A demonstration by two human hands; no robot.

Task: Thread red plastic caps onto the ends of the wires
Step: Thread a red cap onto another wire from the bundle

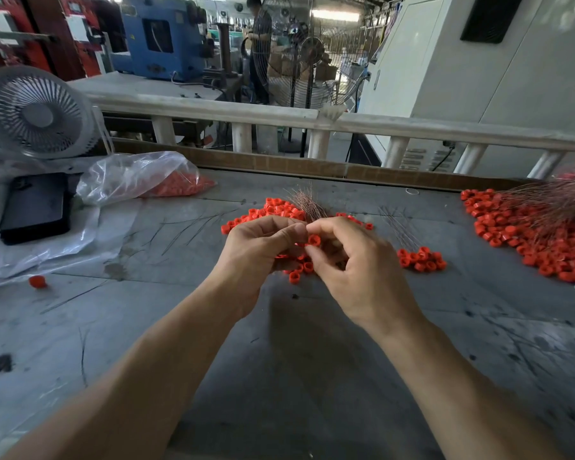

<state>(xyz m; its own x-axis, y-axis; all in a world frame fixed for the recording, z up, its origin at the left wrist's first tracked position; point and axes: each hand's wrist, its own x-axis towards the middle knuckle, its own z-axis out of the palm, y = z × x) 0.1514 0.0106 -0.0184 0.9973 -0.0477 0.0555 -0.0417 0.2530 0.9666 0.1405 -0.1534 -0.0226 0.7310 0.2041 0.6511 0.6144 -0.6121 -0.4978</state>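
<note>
My left hand (263,247) grips a bundle of thin copper wires (307,202) whose free ends fan upward behind my fingers. Several red caps (301,268) hang on the wires below that hand. My right hand (352,260) pinches one red cap (314,240) between thumb and forefinger, right against the left thumb. Loose red caps (273,209) lie in a pile on the grey table (279,360) just behind both hands.
A small group of capped wires (420,258) lies right of my hands, and a large heap of capped wires (538,234) at the far right. A clear bag of caps (140,177), a black case (35,207) and a white fan (37,111) stand left. One stray cap (38,281) lies left.
</note>
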